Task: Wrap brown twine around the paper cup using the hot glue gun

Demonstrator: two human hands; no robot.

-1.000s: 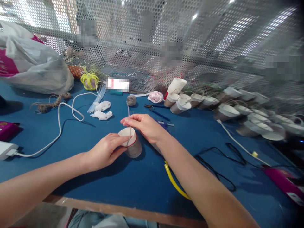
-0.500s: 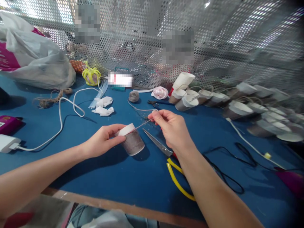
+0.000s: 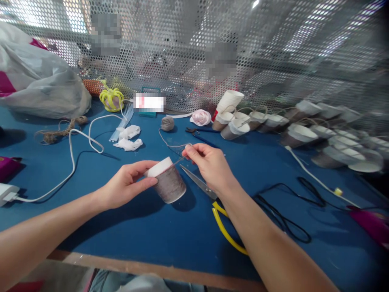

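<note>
My left hand [image 3: 130, 182] is closed on a tilted paper cup [image 3: 170, 185], its wall wrapped in grey-brown yarn below a bare white band. Thumb and fingers grip it at the white band. To the right, my right hand [image 3: 205, 160] pinches the grey yarn [image 3: 173, 145], which runs taut from the cup to the fingertips. From there the strand trails back to a small yarn ball [image 3: 167, 123]. Scissors [image 3: 199, 182] with yellow handles lie partly under my right wrist, blades pointing at the cup.
Several wrapped cups with twine handles [image 3: 299, 136] stand at the right and back. Pliers [image 3: 200, 132] and a pink-white ribbon roll [image 3: 200, 117] lie behind my hands. A white cable [image 3: 73, 160] loops on the left, a black cord [image 3: 282, 221] on the right. Perforated metal [image 3: 182, 48] closes the back.
My right hand has come slightly closer to the cup, shortening the taut stretch of yarn. The cup stays in my left hand, and the whole view has shifted a little.
</note>
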